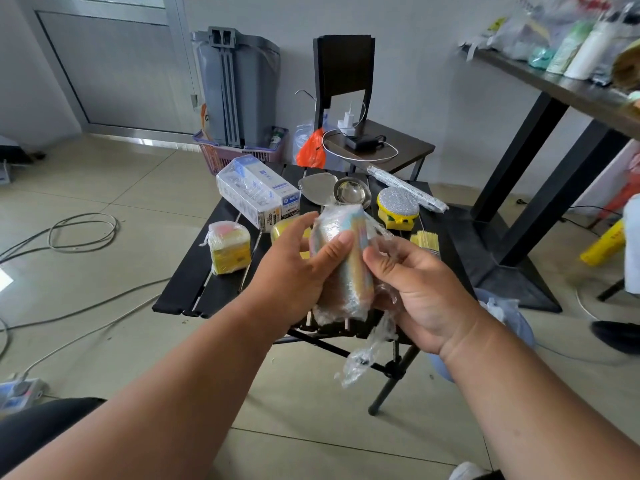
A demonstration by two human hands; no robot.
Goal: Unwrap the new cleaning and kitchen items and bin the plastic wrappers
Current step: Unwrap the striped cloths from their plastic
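Your left hand [294, 265] is cupping a stack of pastel sponges [346, 268] from the side, thumb lying across its front and fingers curled round behind, holding it up above the near edge of the black slatted table [194, 289]. Your right hand [419, 289] is pinching the clear plastic wrapper [367, 355] against the stack's right side, fingers curled tight on the film, and a loose crumpled tail of that wrapper is dangling below your hands. Behind the stack on the table, a wrapped white and blue box [256, 192] is lying at the back left, and a wrapped yellow sponge pack [228, 251] is sitting near the left edge. Two bare metal ladle heads [332, 190] are resting at the back centre, just beside a round glittery scrubber [397, 207] on its yellow base. A long wrapped item [405, 188] is lying diagonally at the back right. Down by your right forearm, a blue bin [512, 323] with plastic in it is standing on the floor beside the table.
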